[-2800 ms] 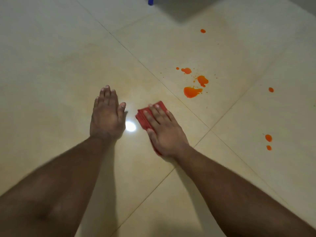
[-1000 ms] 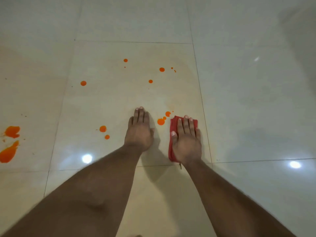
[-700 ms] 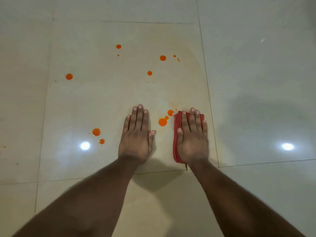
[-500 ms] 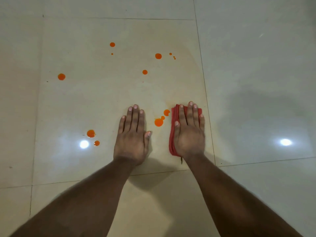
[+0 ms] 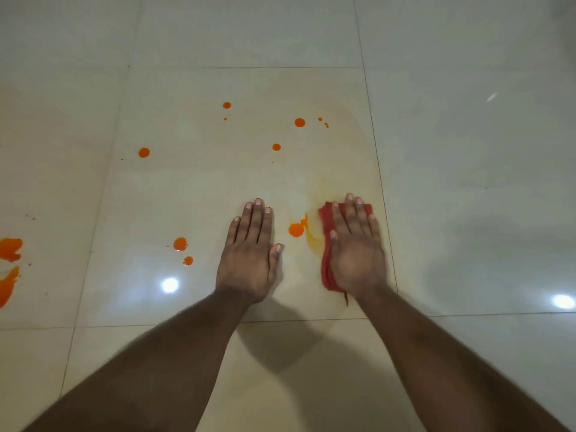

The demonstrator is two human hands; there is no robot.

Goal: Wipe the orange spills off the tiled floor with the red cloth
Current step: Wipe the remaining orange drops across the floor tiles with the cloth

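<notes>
Glossy cream tiled floor [image 5: 467, 151], ceiling-light glare, grout lines boxing in one big tile that carries most of the mess.

Right hand [image 5: 355, 251] flat on the folded red cloth [image 5: 325, 244], fingers straight and pressing, not curled round it. Cloth on the near right part of that tile, close to the right grout line. Left hand [image 5: 249, 254] flat on bare floor beside it, fingers straight and relaxed, holding nothing; just bracing.

Nearest drop [image 5: 296, 229] between the two hands, just left of the cloth edge, with a smear [image 5: 311, 238] trailing from it toward the cloth. Probably a half-done pass.

Doing this step well:
- Slide the cloth left over the drop with even palm pressure, then draw back toward the body in one stroke. No scrubbing in place (thins and spreads the stain).
- Cover the smear and the faint yellowish film above it on the same pass.
- Refold to a clean face once loaded; hard to tell how saturated the underside is.
- Keep the left hand out of wet patches.

Remaining: paired drops [image 5: 182, 249] to the left, scattered far drops [image 5: 300, 122], big splashes [image 5: 9, 263] at the left edge. Lots left.
</notes>
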